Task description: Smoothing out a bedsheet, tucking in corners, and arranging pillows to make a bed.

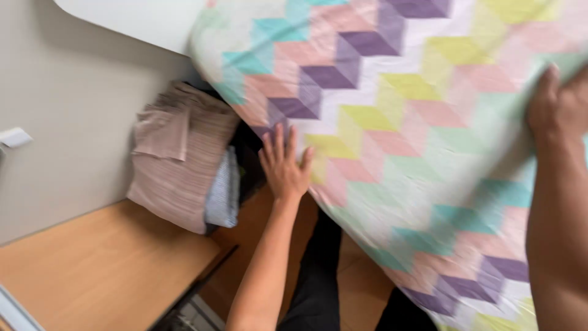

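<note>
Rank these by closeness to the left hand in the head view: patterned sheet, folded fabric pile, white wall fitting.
From the left hand:
1. Patterned sheet: under the fingers, touching.
2. Folded fabric pile: just to its left, apart.
3. White wall fitting: far left edge, on the wall.

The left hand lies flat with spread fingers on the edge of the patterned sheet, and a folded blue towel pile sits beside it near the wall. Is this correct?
Not quite. The head view shows the left hand flat with spread fingers on the patterned sheet, but the folded pile near the wall is mostly pinkish-beige striped cloth, not blue; only a thin pale-blue layer shows at its side.
</note>
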